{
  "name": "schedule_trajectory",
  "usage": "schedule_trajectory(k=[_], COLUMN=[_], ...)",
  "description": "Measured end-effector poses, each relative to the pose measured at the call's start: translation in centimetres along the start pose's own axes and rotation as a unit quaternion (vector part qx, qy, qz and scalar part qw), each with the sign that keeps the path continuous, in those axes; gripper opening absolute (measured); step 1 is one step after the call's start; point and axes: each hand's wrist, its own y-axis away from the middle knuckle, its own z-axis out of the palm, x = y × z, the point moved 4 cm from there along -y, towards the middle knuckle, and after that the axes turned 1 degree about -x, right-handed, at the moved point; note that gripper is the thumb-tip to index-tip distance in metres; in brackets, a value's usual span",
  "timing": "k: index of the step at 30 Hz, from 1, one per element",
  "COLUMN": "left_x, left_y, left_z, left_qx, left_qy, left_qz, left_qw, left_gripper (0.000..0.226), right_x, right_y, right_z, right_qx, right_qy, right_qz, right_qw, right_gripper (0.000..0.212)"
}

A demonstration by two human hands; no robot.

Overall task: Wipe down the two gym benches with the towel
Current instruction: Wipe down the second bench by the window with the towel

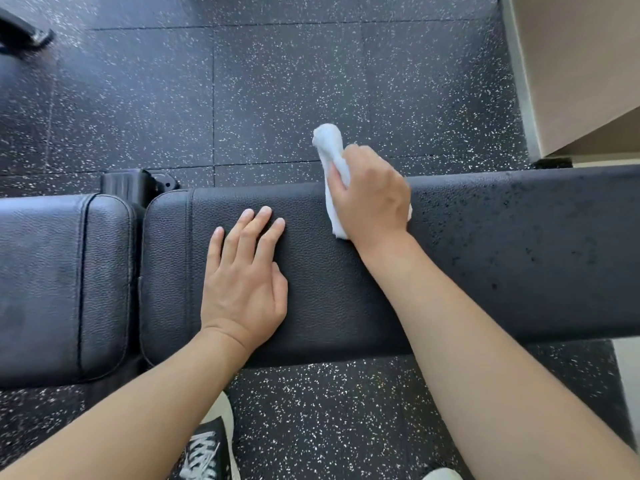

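Note:
A black padded gym bench runs across the view: its long back pad (pixel 485 258) to the right and a shorter seat pad (pixel 59 282) to the left, with a narrow gap between them. My right hand (pixel 372 195) presses a bunched white towel (pixel 329 147) against the far edge of the long pad; one end of the towel sticks out past the edge. My left hand (pixel 246 275) lies flat on the same pad near its left end, fingers spread, holding nothing. Only this one bench shows in the view.
Black speckled rubber floor tiles (pixel 277 84) lie on both sides of the bench. A beige wall or cabinet (pixel 585 71) stands at the upper right. Black equipment (pixel 20 32) sits at the top left corner. My black sneaker (pixel 207 448) is beside the bench's near side.

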Motion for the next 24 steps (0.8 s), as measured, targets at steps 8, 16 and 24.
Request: schedule_trajectory(k=[8,16,24], left_x=[-0.2,-0.2,-0.3], left_y=[0.0,0.0,0.0], left_z=[0.2,0.3,0.4], left_qx=[-0.002,0.004,0.006], left_qy=[0.005,0.001,-0.001], left_qz=[0.003,0.005,0.008], left_qw=[1.0,1.0,1.0], left_gripper=[0.064,0.063,0.063], right_x=[0.1,0.4,-1.0], right_y=[18.8,5.7,3.8], right_z=[-5.3,-2.0,-1.1], right_qx=[-0.019,0.017,-0.057], right_qy=[-0.062,0.026,-0.02], right_qz=[-0.086,-0.018,0.001], right_qw=[0.994,0.999,0.998], right_gripper=[0.016,0.035,0.035])
